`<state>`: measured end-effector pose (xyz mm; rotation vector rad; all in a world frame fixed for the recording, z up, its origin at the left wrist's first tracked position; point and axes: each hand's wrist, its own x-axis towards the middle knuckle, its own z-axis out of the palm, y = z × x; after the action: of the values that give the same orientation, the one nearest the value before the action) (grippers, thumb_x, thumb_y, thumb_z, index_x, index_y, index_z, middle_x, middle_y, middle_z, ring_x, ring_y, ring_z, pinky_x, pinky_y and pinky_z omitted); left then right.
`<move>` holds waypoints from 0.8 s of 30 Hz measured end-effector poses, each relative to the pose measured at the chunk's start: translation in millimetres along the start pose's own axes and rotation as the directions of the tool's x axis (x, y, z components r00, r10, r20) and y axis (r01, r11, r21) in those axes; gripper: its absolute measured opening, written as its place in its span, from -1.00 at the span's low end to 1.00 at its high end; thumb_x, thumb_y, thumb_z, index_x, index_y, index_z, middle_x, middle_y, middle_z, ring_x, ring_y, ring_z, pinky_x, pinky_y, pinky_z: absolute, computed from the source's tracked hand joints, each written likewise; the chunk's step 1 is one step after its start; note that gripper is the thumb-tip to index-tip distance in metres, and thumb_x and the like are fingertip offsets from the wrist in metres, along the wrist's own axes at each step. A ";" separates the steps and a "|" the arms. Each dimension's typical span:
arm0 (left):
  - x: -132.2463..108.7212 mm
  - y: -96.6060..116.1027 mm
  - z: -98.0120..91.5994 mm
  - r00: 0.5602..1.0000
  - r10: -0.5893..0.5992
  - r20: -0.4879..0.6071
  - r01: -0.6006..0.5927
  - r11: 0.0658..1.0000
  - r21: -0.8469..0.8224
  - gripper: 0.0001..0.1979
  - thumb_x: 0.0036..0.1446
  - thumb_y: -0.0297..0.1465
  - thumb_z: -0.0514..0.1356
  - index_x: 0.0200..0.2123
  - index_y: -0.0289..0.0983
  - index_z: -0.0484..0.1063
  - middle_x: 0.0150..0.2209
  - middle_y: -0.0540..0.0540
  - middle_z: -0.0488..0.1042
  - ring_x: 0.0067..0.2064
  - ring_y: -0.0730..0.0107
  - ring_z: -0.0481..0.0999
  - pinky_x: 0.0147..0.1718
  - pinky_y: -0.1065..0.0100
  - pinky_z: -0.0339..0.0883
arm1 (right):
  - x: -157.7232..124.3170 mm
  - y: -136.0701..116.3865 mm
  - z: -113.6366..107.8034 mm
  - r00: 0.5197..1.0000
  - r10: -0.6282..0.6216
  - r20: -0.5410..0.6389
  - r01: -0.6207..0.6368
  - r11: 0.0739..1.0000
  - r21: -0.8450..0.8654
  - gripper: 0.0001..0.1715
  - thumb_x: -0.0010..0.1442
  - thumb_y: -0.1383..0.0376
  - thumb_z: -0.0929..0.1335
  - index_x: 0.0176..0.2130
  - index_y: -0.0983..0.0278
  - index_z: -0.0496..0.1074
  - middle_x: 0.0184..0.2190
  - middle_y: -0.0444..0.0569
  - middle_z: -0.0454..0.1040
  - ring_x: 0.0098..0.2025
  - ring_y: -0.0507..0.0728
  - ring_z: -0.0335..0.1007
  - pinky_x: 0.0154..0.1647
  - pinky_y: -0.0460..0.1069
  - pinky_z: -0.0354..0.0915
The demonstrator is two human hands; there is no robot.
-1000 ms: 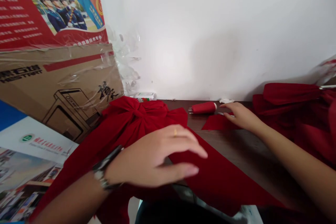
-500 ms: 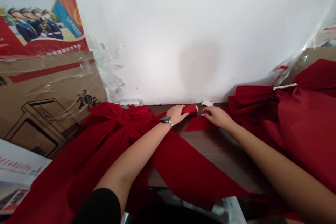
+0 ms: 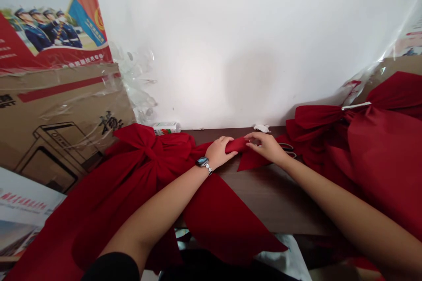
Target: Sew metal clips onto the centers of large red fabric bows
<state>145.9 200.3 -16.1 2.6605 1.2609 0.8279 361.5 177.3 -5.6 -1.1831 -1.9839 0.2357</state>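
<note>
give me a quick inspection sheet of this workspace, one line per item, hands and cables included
surface: dark tabletop, wood-look, partly covered by red cloth
job's things: red roll between the hands; gathered red bow at left; more gathered red cloth at right; looped handles, apparently scissors, beside the right hand
clutter: crumpled white scrap and white cylinder near the wall
hands: left hand grips the roll; right hand at its other end, grip unclear
cables: nothing seen
surroundings: white wall; printed cardboard box at left
</note>
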 end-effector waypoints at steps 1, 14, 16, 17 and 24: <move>-1.0 -1.3 1.5 1.000 -0.005 0.001 0.005 1.000 -0.007 -0.53 0.09 -0.19 0.21 0.04 -0.23 0.30 0.02 -0.15 0.41 0.03 0.20 0.42 0.05 0.21 0.31 | -0.4 -0.7 -0.3 1.000 0.002 -0.013 -0.002 1.000 -0.006 -0.76 0.12 0.23 0.34 -0.20 0.27 0.48 -0.30 0.00 0.56 -0.32 0.14 0.46 -0.28 0.03 0.36; 4.1 31.6 -46.4 0.981 0.141 -0.131 -0.093 0.944 0.317 -0.57 0.20 -0.24 0.08 0.10 -0.29 0.25 0.15 -0.21 0.32 0.19 0.11 0.24 0.18 0.08 0.10 | -2.9 20.1 2.9 0.975 -0.157 0.159 0.182 0.970 -0.162 -0.29 0.06 0.19 0.42 0.16 0.27 0.21 0.16 0.18 0.30 0.21 0.31 0.20 0.19 0.24 0.17; 2.2 42.5 -79.5 0.990 0.094 -0.107 -0.045 0.919 0.392 -0.65 0.23 -0.32 0.03 0.05 -0.28 0.31 0.07 -0.19 0.39 0.14 0.12 0.30 0.14 0.09 0.13 | -3.3 22.7 4.5 0.973 -0.122 0.198 0.157 0.973 -0.172 -0.24 0.05 0.22 0.42 0.18 0.26 0.15 0.21 0.20 0.23 0.24 0.32 0.17 0.20 0.24 0.16; 0.0 47.1 -97.5 0.997 0.054 -0.050 -0.028 0.904 0.426 -0.66 0.23 -0.35 0.02 0.04 -0.29 0.32 0.02 -0.20 0.43 0.08 0.13 0.37 0.09 0.10 0.19 | -3.2 22.9 5.3 0.975 -0.100 0.201 0.135 0.976 -0.171 -0.30 0.07 0.26 0.41 0.16 0.26 0.16 0.21 0.19 0.23 0.23 0.31 0.18 0.20 0.23 0.17; -28.7 52.3 -196.0 0.905 -0.139 0.403 -0.116 0.830 0.546 -0.61 0.16 -0.47 -0.01 0.03 -0.15 0.37 -0.02 -0.08 0.49 -0.09 0.25 0.48 -0.16 0.33 0.30 | -1.6 22.1 13.3 0.980 -0.110 0.166 0.140 0.973 -0.181 -0.41 0.09 0.37 0.35 0.11 0.29 0.18 0.09 0.20 0.34 0.13 0.29 0.31 0.13 0.20 0.24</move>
<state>68.5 115.3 153.5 2.9979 1.5664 -0.1986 367.0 191.0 -26.8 -1.1829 -2.2504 0.0733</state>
